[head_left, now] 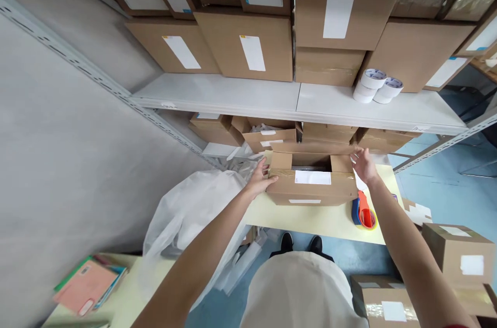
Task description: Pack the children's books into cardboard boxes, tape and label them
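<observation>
An open cardboard box (310,195) with white labels on its front stands on the pale yellow table (310,217). Its short end flaps are folded inward, and the long far flap is raised. Something dark and flat lies partly visible inside. My left hand (261,180) grips the left end of the box, thumb toward the front and fingers along the side. At the far right corner, my right hand (364,164) has its fingers closed around the edge of the raised flap. A red and blue tape dispenser (364,211) lies near my right forearm.
Shelving (233,93) full of boxes rises behind the table, with white tape rolls (373,79) on its edge. White plastic wrap (190,204) hangs at left beside a stack of notebooks (87,286). More cardboard boxes (454,255) stand at lower right.
</observation>
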Demonstrator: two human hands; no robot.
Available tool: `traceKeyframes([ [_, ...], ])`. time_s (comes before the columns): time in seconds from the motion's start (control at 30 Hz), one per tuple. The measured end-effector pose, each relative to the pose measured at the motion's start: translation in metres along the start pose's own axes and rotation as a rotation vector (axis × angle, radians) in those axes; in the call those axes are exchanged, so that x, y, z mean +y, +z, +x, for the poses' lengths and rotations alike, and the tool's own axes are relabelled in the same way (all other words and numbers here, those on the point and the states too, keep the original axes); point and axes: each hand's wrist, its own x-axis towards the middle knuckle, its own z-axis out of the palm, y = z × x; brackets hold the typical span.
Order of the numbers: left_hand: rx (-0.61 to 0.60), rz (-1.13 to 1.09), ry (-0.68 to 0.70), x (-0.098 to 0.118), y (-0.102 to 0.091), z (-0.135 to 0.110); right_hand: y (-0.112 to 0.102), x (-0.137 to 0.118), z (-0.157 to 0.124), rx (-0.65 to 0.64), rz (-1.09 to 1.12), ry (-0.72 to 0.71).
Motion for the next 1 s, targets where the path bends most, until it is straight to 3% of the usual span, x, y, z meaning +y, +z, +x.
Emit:
traceKeyframes([
  [0.13, -0.013, 0.139, 0.095, 0.002, -0.001, -0.005, -0.003, 0.02, -0.016, 0.0, -0.238, -0.148],
  [0.27, 0.042, 0.589, 0.44, 0.019, -0.003, -0.014, -0.007, 0.03, -0.021, -0.007, -0.499, -0.255],
  [0.33, 0.011, 0.852, 0.583, 0.033, 0.007, -0.022, -0.008, 0.03, -0.017, 0.015, -0.528, -0.258],
  [0.47, -0.225, 1.188, 0.747, 0.058, 0.051, -0.034, -0.006, 0.025, -0.01, 0.009, -0.532, -0.238],
  [0.57, -0.363, 1.242, 0.769, 0.064, 0.084, -0.034, 0.001, 0.018, -0.009, -0.019, -0.528, -0.19],
  [0.67, -0.361, 1.218, 0.741, 0.06, 0.101, -0.027, -0.001, 0.01, -0.015, -0.046, -0.518, -0.146],
  [0.73, -0.324, 1.183, 0.712, 0.057, 0.104, -0.021, -0.016, 0.008, -0.028, -0.003, -0.54, -0.151],
  [0.83, -0.24, 1.161, 0.655, 0.055, 0.108, -0.011, -0.055, 0.019, -0.066, 0.16, -0.705, -0.13],
  [0.9, -0.159, 1.169, 0.618, 0.055, 0.112, -0.004, -0.078, 0.038, -0.101, 0.231, -0.878, -0.012],
  [1.0, -0.103, 1.183, 0.596, 0.057, 0.12, 0.006, -0.086, 0.079, -0.149, 0.203, -1.036, 0.191],
])
